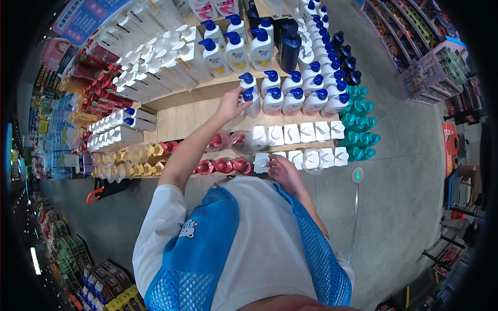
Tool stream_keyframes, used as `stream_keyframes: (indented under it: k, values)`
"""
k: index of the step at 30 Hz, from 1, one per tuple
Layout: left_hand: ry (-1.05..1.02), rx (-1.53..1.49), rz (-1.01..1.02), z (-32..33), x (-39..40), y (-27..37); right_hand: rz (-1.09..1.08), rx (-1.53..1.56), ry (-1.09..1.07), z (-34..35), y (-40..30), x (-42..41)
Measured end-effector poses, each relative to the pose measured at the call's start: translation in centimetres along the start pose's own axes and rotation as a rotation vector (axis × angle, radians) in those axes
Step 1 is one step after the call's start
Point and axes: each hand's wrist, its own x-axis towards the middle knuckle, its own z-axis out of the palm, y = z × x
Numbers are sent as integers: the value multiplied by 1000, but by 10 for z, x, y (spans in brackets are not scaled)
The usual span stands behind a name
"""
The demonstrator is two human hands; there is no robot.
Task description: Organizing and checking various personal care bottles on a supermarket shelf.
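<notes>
My left hand (232,104) reaches over the wooden shelf (190,112) and grips a white pump bottle with a blue pump head (253,104) near its top. This bottle stands at the left end of a front row of similar blue-topped bottles (273,102). Another such bottle (247,81) is just behind it. My right hand (284,173) is low at the shelf's front edge, fingers loosely curled, beside white square-shouldered pump bottles (261,162). Whether it touches one of them I cannot tell. Red-capped bottles (223,165) stand to the left of these.
Behind are boxed white pump bottles (190,58) and yellow-labelled pump bottles (237,52). Teal bottles (360,123) line the right end. A floor-standing sign post (356,202) rises right of the shelf. A black basket with an orange handle (113,188) lies at left.
</notes>
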Motion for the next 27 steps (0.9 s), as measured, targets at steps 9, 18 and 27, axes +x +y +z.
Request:
stream_keyframes:
  k: [9,18,27]
  values:
    - [88,-2,35,-4,-22,-2,63,30,-6,11,11,14]
    - [298,-109,-176,-84,-121,-51,72,18,-37,55,15,24]
    - [705,-48,-367,-212,-201,-190,113,-49,-49,125,41,39]
